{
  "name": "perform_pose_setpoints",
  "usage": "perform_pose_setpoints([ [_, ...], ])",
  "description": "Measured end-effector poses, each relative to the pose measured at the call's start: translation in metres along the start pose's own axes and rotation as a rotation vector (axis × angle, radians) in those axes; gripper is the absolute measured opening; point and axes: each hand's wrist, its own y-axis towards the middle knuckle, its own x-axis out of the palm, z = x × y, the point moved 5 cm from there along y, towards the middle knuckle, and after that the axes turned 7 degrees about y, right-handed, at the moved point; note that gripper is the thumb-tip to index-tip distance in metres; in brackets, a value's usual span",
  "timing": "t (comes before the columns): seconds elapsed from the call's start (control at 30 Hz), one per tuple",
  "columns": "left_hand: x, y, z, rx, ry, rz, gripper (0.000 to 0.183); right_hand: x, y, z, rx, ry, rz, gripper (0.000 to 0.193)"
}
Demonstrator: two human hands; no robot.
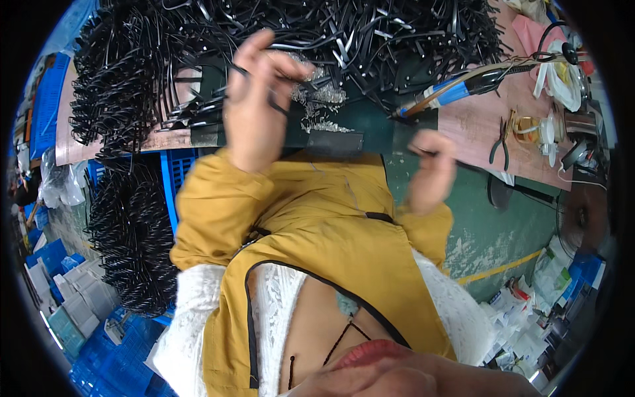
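My left hand (254,112) is raised over the bench edge, slightly blurred, its fingers curled round a slender black eyeglass temple (277,104). To the right, my right hand (433,172) hovers at the bench's front edge, thumb and fingers pinched together; a small dark thing shows at the fingertips, too small to name. Between the hands, tiny silvery metal parts (327,94) lie in a scattered heap on the dark green mat (377,135). Beyond them spreads a big tangled pile of black eyeglass temples (357,40). A blue-and-black electric screwdriver (453,94) points toward the mat.
More temples stand in dense rows at the left (109,99). Below them, a blue crate (170,188) holds many others. On the bench's right lie black-handled pliers (501,145) and a small jar (527,129). Plastic bags (529,324) and bins (79,298) crowd the floor.
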Motion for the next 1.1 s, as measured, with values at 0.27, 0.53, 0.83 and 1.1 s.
perform_pose_setpoints([
  [0.27,-0.024,-0.113,-0.058,0.132,0.321,-0.044,0.055,0.089,0.001,0.029,0.338,-0.139,-0.499,0.027],
  [0.53,-0.048,-0.127,-0.082,0.217,0.302,-0.142,0.073,0.092,0.002,0.042,0.380,-0.252,-0.354,0.011],
  [0.83,-0.049,-0.126,-0.083,0.316,0.398,-0.138,0.072,0.092,-0.008,0.050,0.428,-0.118,-0.210,0.013],
  [1.1,-0.042,-0.130,-0.076,0.361,0.565,-0.068,0.062,0.111,-0.006,0.037,0.008,-0.430,-0.331,0.002],
])
